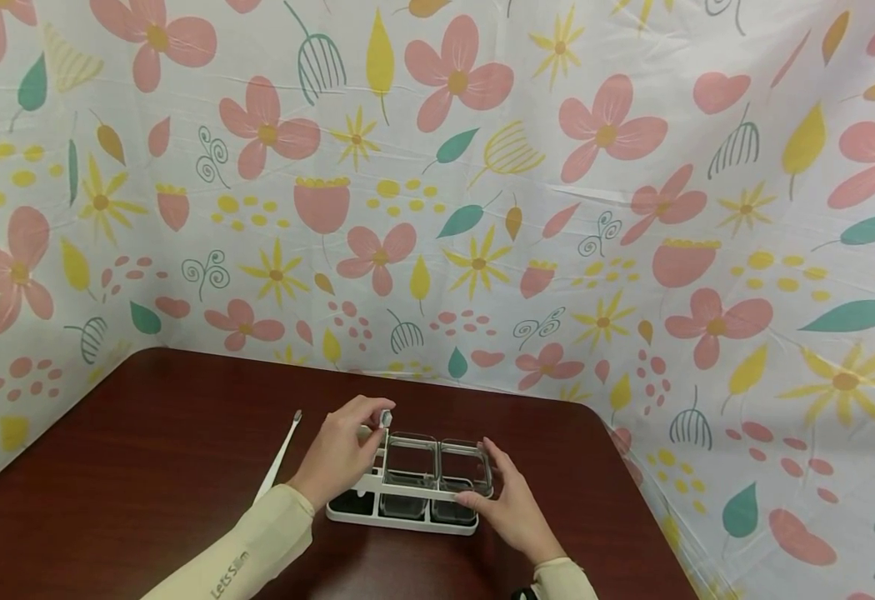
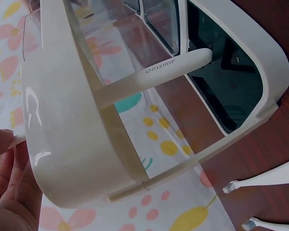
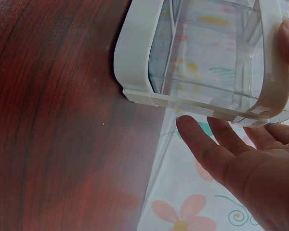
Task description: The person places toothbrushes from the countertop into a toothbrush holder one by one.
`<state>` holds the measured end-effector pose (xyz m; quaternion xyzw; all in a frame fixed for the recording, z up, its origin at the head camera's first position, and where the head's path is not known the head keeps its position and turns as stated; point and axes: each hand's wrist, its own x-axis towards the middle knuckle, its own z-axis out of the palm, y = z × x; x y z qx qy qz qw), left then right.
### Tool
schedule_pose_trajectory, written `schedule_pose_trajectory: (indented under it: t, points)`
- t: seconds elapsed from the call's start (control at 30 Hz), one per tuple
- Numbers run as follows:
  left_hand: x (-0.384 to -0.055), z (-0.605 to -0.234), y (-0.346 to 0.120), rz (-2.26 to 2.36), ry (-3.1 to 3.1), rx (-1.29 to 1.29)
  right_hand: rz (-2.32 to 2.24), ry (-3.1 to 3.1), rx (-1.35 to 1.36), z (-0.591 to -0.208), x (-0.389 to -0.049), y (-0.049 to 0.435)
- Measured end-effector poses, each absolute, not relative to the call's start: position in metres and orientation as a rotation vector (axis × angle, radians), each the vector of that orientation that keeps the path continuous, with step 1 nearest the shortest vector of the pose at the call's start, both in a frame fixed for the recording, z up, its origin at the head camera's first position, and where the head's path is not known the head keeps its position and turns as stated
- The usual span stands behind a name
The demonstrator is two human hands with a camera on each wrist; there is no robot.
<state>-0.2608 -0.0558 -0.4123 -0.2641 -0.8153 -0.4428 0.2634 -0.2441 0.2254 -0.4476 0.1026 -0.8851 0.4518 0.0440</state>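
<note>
A white two-tier toothbrush holder (image 1: 400, 523) stands on the table, with dark compartments below and clear cups (image 1: 411, 458) in its upper tier. At its left end, my left hand (image 1: 336, 446) pinches a toothbrush near its bristle head (image 1: 386, 418). In the left wrist view, that toothbrush's white handle (image 2: 154, 72) hangs down through the upper tier, its end over the lower compartments. My right hand (image 1: 508, 496) grips the holder's right end, thumb on the front rim and fingers around the side and back. The right wrist view shows its fingertips (image 3: 188, 125) right by the side bar.
White toothbrushes (image 2: 269, 180) lie on the dark wooden table (image 1: 182, 467) to the left of the holder. A patterned cloth (image 1: 437, 208) with flowers and leaves hangs behind the table and along its sides.
</note>
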Motion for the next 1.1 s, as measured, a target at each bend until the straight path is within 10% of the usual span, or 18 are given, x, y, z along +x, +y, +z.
schedule_pose_trajectory:
  t: [1.1]
  points:
    - [-0.262, -0.412, -0.048, -1.061, -2.251, -0.739, 1.397, -2.674, 0.323, -0.451, -0.245, 0.226]
